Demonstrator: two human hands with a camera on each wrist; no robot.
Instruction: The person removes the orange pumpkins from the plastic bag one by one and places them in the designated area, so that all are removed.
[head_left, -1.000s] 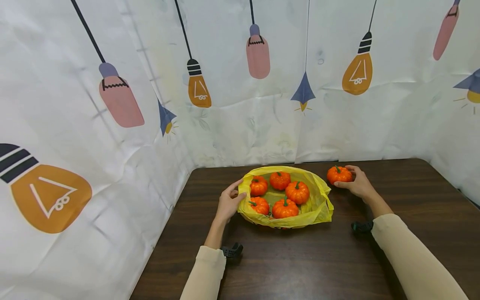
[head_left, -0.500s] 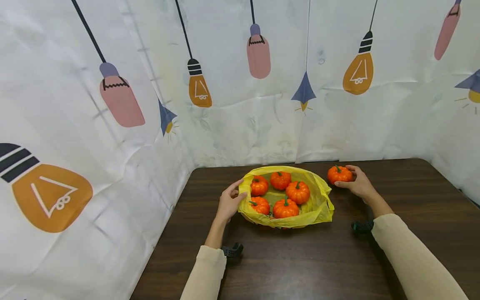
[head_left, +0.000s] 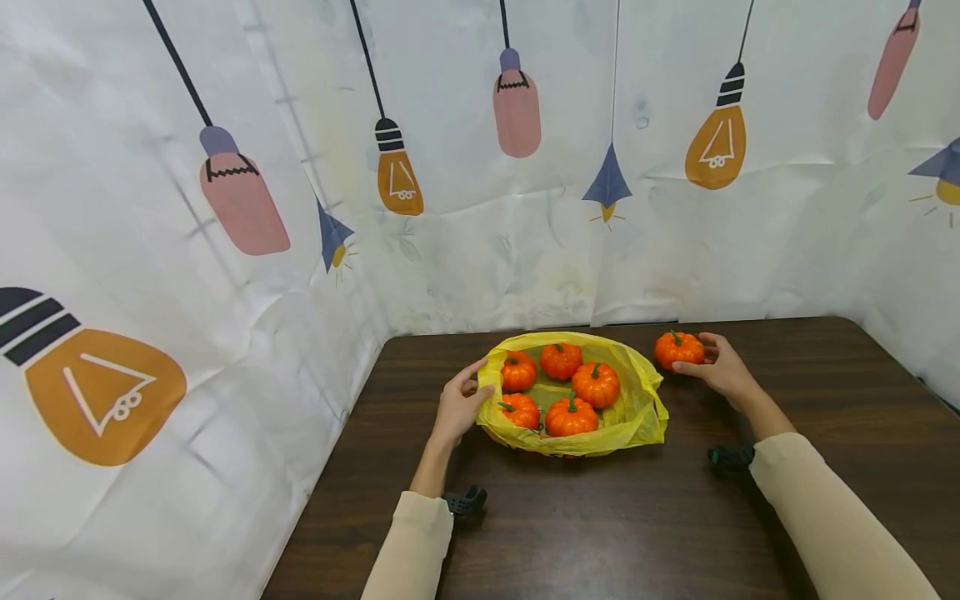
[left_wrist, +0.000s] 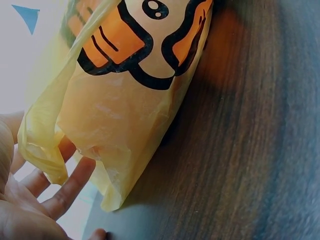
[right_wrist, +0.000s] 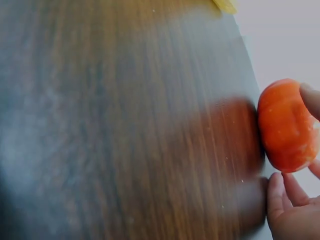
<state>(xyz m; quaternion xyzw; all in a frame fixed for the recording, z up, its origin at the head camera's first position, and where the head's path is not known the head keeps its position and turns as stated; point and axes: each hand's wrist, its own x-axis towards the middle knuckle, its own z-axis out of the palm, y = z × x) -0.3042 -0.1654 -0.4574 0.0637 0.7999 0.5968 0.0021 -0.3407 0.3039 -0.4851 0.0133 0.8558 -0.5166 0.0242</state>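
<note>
A yellow bag (head_left: 647,410) sits on the brown table (head_left: 585,521) toward the far side, its mouth spread wide and facing up. Five pumpkins (head_left: 597,386) show inside it, orange with green stems: two along the far left part, one at the right, two along the near side. The left hand (head_left: 457,406) holds the bag's left rim lightly, thumb on one side and fingers on the other, the fingers only partly bent; in the left wrist view a fold of the bag hangs between them, and the outside bears a black-outlined print (left_wrist: 155,50) with an eye. A lone pumpkin (head_left: 677,351) stands on the table just right of the bag, apart from it, stem up. The right hand (head_left: 726,372) is around its right side, thumb toward the near side and fingers toward the far side, loosely spread; how firmly they touch it I cannot tell. Both wrists carry dark bands (head_left: 467,500) beside cream sleeves (head_left: 798,479). Beyond the far edge hangs a white backdrop (head_left: 480,267) printed with lamps.
</note>
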